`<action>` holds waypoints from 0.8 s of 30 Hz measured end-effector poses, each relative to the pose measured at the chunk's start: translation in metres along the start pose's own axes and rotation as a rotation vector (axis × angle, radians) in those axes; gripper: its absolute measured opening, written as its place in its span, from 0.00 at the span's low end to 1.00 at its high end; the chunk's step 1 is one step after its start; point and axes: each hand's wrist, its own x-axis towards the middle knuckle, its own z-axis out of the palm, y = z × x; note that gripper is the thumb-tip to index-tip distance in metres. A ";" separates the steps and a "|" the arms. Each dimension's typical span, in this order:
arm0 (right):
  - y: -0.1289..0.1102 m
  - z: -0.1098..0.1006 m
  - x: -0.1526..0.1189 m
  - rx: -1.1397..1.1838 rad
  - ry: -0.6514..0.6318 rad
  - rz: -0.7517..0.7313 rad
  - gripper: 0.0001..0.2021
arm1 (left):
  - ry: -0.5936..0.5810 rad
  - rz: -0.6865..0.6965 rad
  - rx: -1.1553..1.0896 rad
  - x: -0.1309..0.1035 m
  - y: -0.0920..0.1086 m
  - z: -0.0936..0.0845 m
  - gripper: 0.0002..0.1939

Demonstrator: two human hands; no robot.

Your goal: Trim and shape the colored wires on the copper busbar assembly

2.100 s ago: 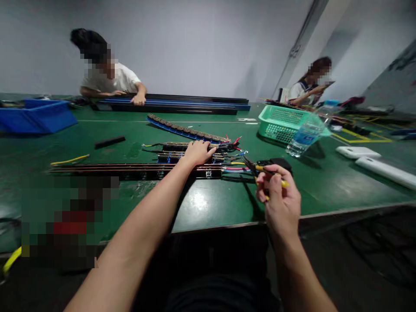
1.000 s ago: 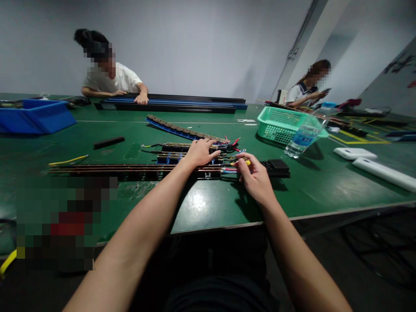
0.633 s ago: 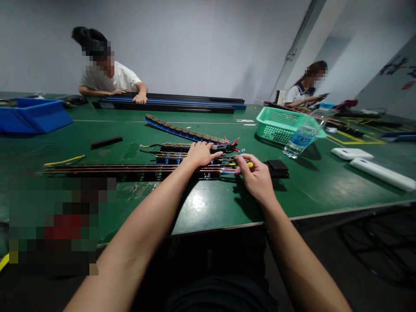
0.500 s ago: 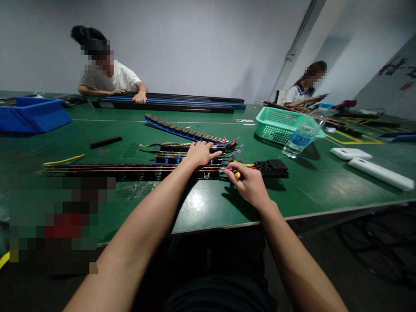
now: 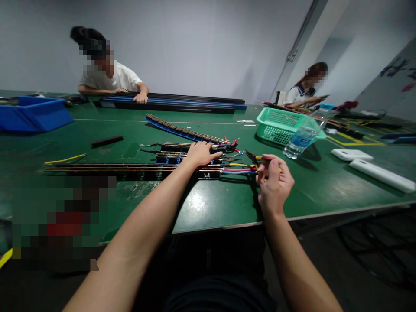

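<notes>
My left hand (image 5: 203, 154) lies flat with fingers spread across several short track strips (image 5: 172, 156) with metal rails. Just in front of it runs a long black strip (image 5: 97, 169) with copper-coloured rails. Red and blue wires (image 5: 240, 171) stretch from the strip's right end to my right hand (image 5: 274, 182). That hand is closed around yellow-handled pliers (image 5: 251, 157), their dark jaws pointing up and left. My fingers hide most of the handles, and I cannot tell whether they also grip the wires. A yellow wire (image 5: 240, 165) lies just behind the red and blue ones.
A curved blue-based strip (image 5: 182, 128) lies behind the short ones. To the right stand a green basket (image 5: 273, 125), a water bottle (image 5: 299, 141) and white plastic pieces (image 5: 380, 173). A blue bin (image 5: 39, 117) is at left. Two people sit across the table, one (image 5: 125, 80) by long black-and-blue bars (image 5: 175, 104).
My right hand has moved right from the long strip's end, and the pliers' jaws now point up. The red and blue wires are now exposed. My left hand stays in place.
</notes>
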 end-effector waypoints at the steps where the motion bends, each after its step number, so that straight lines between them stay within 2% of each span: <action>1: -0.001 0.000 -0.001 0.002 0.011 -0.020 0.19 | 0.001 0.002 0.000 0.000 0.000 0.000 0.36; 8: -0.002 0.001 -0.003 0.021 -0.116 0.032 0.18 | -0.012 -0.003 0.002 0.001 0.000 -0.002 0.35; 24: -0.003 -0.001 -0.003 0.066 -0.179 0.054 0.18 | -0.023 0.006 -0.011 0.001 -0.001 -0.001 0.37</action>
